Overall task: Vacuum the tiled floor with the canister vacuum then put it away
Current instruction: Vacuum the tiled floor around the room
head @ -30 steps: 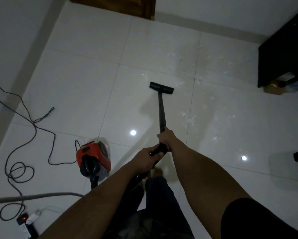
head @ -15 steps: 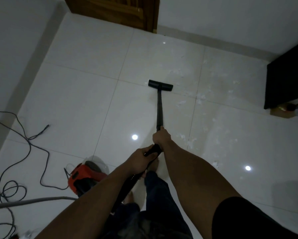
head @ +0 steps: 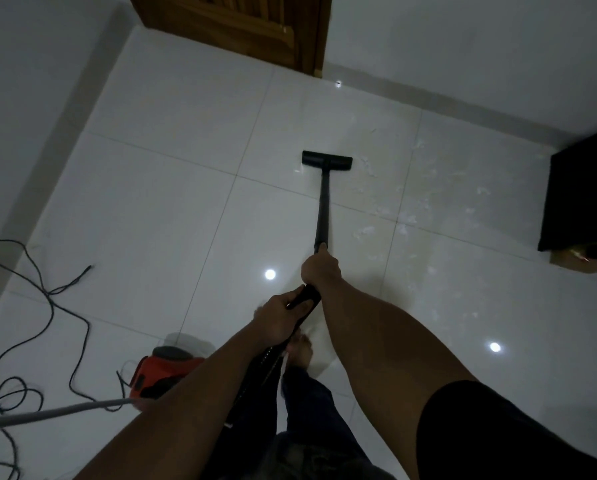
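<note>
White glossy tiled floor (head: 172,216) is filling most of the view, with two bright light reflections showing on it. Black wand (head: 324,206) is running forward from the person's grip to a flat black floor head (head: 327,161), which is lying on the tiles near the far wall. Right hand (head: 319,270) is wrapping closed around the lower end of the wand. Left hand (head: 280,318) is closing around the black handle section just behind it, the two hands sitting just apart on the same tube. A dark ribbed hose (head: 260,372) is dropping from the handle toward the person's legs.

Pale scattered debris (head: 390,209) is lying on the tiles to the right of the wand and floor head, some of it close beside the head. Orange and black canister vacuum (head: 158,374) is sitting on the floor at lower left, partly hidden behind the left forearm. A grey tube (head: 48,412) is crossing the lower left corner toward the canister; its connection is not discernible. Dark power cable (head: 53,306) is lying in loose loops and curves along the left side of the floor.

A wooden door (head: 241,26) is standing at the top of the view. Dark furniture (head: 582,199) is occupying the right edge, with a small brown box (head: 575,266) sitting at its base. A bare foot (head: 300,351) is showing below the hands.
</note>
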`<action>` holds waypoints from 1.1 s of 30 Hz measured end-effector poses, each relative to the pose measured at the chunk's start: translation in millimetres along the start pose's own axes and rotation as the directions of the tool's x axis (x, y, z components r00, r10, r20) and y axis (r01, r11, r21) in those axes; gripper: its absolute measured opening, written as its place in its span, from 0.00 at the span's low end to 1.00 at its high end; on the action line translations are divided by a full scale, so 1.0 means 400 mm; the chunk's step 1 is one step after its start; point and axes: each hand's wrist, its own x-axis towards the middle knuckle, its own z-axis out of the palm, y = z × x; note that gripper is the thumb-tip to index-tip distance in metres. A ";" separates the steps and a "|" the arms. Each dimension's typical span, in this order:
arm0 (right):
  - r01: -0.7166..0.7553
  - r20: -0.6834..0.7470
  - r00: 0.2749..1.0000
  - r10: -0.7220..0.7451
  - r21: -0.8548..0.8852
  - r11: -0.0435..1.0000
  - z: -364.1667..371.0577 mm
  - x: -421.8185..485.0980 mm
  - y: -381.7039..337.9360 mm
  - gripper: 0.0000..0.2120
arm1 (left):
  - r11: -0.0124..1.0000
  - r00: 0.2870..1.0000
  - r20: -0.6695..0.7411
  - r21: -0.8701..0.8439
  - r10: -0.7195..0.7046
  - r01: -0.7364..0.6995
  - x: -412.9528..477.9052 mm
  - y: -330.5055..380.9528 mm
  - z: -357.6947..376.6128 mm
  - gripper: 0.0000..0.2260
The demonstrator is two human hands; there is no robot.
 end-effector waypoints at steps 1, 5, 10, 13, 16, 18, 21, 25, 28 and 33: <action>0.003 0.008 1.000 -0.003 0.008 1.000 -0.010 0.011 -0.017 0.35 | 1.000 1.000 0.004 0.007 0.000 0.000 0.012 0.015 -0.015 0.21; -0.001 0.007 1.000 0.001 0.060 0.998 -0.056 0.050 -0.091 0.34 | 0.999 0.999 0.024 0.032 0.038 -0.039 0.064 0.083 -0.076 0.18; -0.009 -0.047 0.999 0.014 0.117 0.993 -0.092 0.106 -0.191 0.31 | 0.999 0.999 0.043 0.023 0.030 -0.031 0.133 0.159 -0.157 0.16; -0.036 -0.062 0.997 0.045 0.146 0.989 -0.107 0.133 -0.244 0.31 | 0.999 0.999 0.040 0.022 0.034 -0.035 0.162 0.200 -0.200 0.14; -0.080 -0.022 0.996 0.087 0.209 0.975 -0.137 0.169 -0.293 0.33 | 0.997 0.997 0.022 0.041 0.067 -0.068 0.197 0.246 -0.236 0.16; -0.086 -0.009 0.996 0.091 0.228 0.970 -0.162 0.194 -0.321 0.33 | 0.997 0.998 0.029 0.046 0.063 -0.065 0.224 0.275 -0.251 0.18; -0.073 0.004 0.997 0.075 0.232 0.970 -0.197 0.241 -0.354 0.35 | 0.999 0.999 0.030 0.030 0.042 -0.043 0.280 0.313 -0.262 0.19; -0.060 0.032 0.998 0.054 0.221 0.974 -0.251 0.335 -0.404 0.37 | 1.000 1.000 -0.005 0.013 0.018 -0.018 0.390 0.365 -0.270 0.22; -0.068 0.034 0.997 0.062 0.209 0.976 -0.292 0.407 -0.431 0.37 | 1.000 1.000 -0.018 -0.017 0.017 -0.017 0.456 0.418 -0.266 0.21; -0.080 0.039 0.997 0.073 0.230 0.970 -0.355 0.529 -0.491 0.37 | 0.997 0.997 -0.065 -0.073 -0.036 0.031 0.566 0.497 -0.263 0.22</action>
